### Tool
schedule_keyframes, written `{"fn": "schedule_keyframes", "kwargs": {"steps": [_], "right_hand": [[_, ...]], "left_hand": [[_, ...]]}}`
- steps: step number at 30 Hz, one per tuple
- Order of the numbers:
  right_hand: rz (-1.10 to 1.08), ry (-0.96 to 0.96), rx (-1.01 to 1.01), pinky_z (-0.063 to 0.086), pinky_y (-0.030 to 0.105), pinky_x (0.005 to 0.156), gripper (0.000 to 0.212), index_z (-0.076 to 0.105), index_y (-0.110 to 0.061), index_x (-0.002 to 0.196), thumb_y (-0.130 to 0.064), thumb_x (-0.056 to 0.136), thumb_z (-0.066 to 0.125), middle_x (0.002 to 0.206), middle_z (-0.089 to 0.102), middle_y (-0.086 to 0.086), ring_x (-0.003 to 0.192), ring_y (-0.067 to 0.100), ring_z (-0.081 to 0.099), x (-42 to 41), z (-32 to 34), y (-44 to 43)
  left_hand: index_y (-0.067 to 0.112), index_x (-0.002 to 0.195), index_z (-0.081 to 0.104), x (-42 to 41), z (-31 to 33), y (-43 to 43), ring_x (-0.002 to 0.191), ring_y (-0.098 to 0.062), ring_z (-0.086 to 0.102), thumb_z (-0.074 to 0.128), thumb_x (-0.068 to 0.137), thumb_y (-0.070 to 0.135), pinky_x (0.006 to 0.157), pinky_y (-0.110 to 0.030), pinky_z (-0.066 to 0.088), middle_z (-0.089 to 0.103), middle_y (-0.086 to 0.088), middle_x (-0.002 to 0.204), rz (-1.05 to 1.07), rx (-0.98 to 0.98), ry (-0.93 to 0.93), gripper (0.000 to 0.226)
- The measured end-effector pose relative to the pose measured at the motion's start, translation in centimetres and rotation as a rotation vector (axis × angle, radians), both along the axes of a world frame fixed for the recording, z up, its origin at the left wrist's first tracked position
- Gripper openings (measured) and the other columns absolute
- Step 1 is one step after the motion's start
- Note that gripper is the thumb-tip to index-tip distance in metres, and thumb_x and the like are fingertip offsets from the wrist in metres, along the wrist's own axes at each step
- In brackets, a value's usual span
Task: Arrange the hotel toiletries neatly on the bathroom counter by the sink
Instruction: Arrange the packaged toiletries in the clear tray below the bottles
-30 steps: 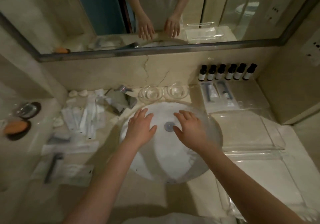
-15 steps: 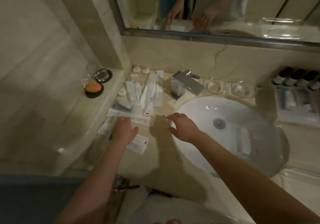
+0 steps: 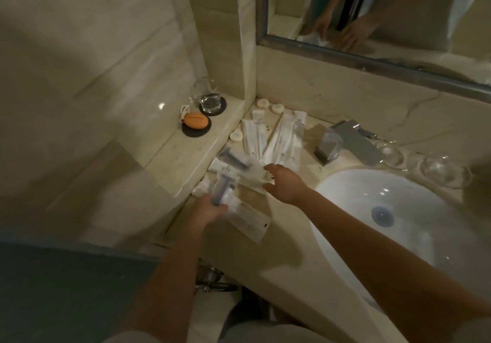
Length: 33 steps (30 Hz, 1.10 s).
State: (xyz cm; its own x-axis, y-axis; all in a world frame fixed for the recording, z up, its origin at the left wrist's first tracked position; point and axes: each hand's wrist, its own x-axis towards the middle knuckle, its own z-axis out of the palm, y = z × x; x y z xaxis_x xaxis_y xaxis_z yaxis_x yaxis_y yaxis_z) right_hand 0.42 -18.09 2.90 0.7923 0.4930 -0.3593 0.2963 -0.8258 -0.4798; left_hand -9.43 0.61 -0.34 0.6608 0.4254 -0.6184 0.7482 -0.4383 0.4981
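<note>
- One clear packet (image 3: 225,186), perhaps a razor, is gripped by the left hand (image 3: 211,211) above the table (image 3: 279,249).
- Right hand (image 3: 285,184) hovers, fingers spread, over white packets (image 3: 279,140).

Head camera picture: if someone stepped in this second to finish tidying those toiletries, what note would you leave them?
Left hand: fingers grip a clear plastic packet with a dark item inside, over the beige stone counter.
Right hand: open, holding nothing, reaching over the pile.
Things: long white paper sachets fanned untidily left of the white round sink; small round cream soaps by the back wall; a flat white packet beside the left hand.
Done: nothing lined up yet.
Left: straighten everything into neat rows.
</note>
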Motion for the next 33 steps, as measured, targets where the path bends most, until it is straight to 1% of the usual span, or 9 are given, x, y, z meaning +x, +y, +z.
{"fn": "schedule_keyframes", "kwargs": {"steps": [4, 7, 11, 15, 17, 19, 24, 29, 33], "right_hand": [[-0.06, 0.034, -0.003, 0.04, 0.038, 0.102, 0.056, 0.036, -0.013, 0.141, -0.027, 0.09, 0.056, 0.142, 0.045, 0.012, 0.126, 0.029, 0.046, 2.5, -0.8, 3.5], [-0.104, 0.011, -0.015, 0.043, 0.04, 0.097, 0.057, 0.039, -0.013, 0.137, -0.034, 0.088, 0.059, 0.135, 0.048, 0.012, 0.12, 0.031, 0.048, 4.0, -1.6, 6.0], [-0.135, -0.025, -0.096, 0.044, 0.044, 0.094, 0.068, 0.035, -0.015, 0.137, -0.046, 0.082, 0.062, 0.132, 0.046, 0.011, 0.117, 0.031, 0.047, 5.0, -2.8, 8.6], [-0.129, -0.1, -0.192, 0.041, 0.043, 0.094, 0.07, 0.038, -0.012, 0.133, -0.043, 0.079, 0.067, 0.127, 0.048, 0.011, 0.117, 0.03, 0.047, 5.4, -3.7, 9.8], [-0.152, -0.05, -0.181, 0.042, 0.041, 0.091, 0.062, 0.044, -0.011, 0.126, -0.04, 0.077, 0.07, 0.112, 0.054, 0.009, 0.107, 0.028, 0.052, 5.5, -4.2, 10.1], [-0.184, 0.032, -0.159, 0.047, 0.038, 0.088, 0.047, 0.053, -0.011, 0.115, -0.034, 0.077, 0.07, 0.096, 0.057, 0.005, 0.094, 0.025, 0.057, 5.6, -4.4, 10.3], [-0.236, 0.116, 0.014, 0.043, 0.03, 0.069, 0.032, 0.06, -0.008, 0.104, -0.03, 0.082, 0.067, 0.087, 0.055, 0.004, 0.08, 0.02, 0.054, 5.5, -4.1, 9.3], [-0.318, 0.159, 0.235, 0.038, 0.031, 0.068, 0.027, 0.051, -0.01, 0.091, -0.034, 0.086, 0.063, 0.087, 0.053, 0.007, 0.078, 0.023, 0.05, 3.6, -2.6, 5.4], [-0.421, 0.186, 0.449, 0.044, 0.035, 0.068, 0.025, 0.056, -0.006, 0.093, -0.029, 0.087, 0.063, 0.084, 0.056, 0.008, 0.079, 0.026, 0.055, 1.2, -1.1, 0.0]], "left_hand": [[-0.002, 0.13, 0.05, -0.1, -0.7, 1.4, 0.119, -0.034, 0.054, 0.059, 0.092, 0.021, 0.088, -0.032, 0.042, 0.057, -0.02, 0.128, 0.055, -0.148, -0.069, 0.046], [0.002, 0.134, 0.047, -0.2, -1.3, 2.8, 0.116, -0.031, 0.054, 0.063, 0.088, 0.028, 0.092, -0.036, 0.044, 0.056, -0.016, 0.128, 0.177, -0.267, -0.058, 0.055], [0.0, 0.124, 0.054, -0.1, -2.0, 3.4, 0.095, -0.023, 0.055, 0.064, 0.088, 0.026, 0.087, -0.034, 0.047, 0.059, -0.008, 0.103, 0.224, -0.326, -0.046, 0.045], [0.002, 0.112, 0.058, 0.4, -1.9, 3.3, 0.079, -0.017, 0.054, 0.063, 0.088, 0.023, 0.063, -0.025, 0.044, 0.058, -0.006, 0.093, 0.195, -0.317, -0.059, 0.032], [0.0, 0.113, 0.058, 0.4, -2.0, 3.3, 0.071, -0.012, 0.054, 0.064, 0.088, 0.022, 0.056, -0.02, 0.041, 0.058, -0.006, 0.091, 0.198, -0.32, -0.054, 0.034], [-0.003, 0.115, 0.058, 0.2, -2.2, 3.3, 0.074, -0.014, 0.057, 0.065, 0.087, 0.021, 0.059, -0.022, 0.045, 0.06, -0.008, 0.094, 0.211, -0.319, -0.059, 0.037], [-0.001, 0.126, 0.052, 0.0, -1.8, 2.6, 0.09, -0.021, 0.055, 0.063, 0.088, 0.023, 0.06, -0.021, 0.042, 0.061, -0.015, 0.115, 0.242, -0.308, -0.077, 0.046], [0.003, 0.13, 0.048, -0.1, 0.1, 0.6, 0.104, -0.027, 0.057, 0.061, 0.089, 0.03, 0.074, -0.027, 0.045, 0.058, -0.014, 0.121, 0.242, -0.285, -0.155, 0.051], [0.008, 0.113, 0.055, 0.3, 2.4, -2.7, 0.078, -0.015, 0.056, 0.06, 0.091, 0.025, 0.06, -0.02, 0.041, 0.057, -0.006, 0.098, 0.172, -0.292, -0.259, 0.028]]}}
